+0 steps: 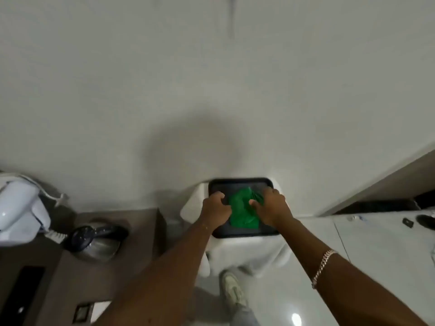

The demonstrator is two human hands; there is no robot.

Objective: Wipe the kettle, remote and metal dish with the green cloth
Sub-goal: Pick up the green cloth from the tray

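Both hands' grip, left [215, 205] and right [270, 205], bunches crumpled green cloth [242, 211] over seemingly dark rounded-rectangular tray [240, 182].

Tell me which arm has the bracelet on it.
The right arm: a chain bracelet circles its wrist, while the left is bare. Both the right hand and left hand grip the green cloth on the dark tray.

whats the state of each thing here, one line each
green cloth: crumpled, lying on the dark tray, gripped from both sides
dark tray: flat on a white-draped stand
left hand: closed on the cloth
right hand: closed on the cloth
kettle: on the brown counter, untouched
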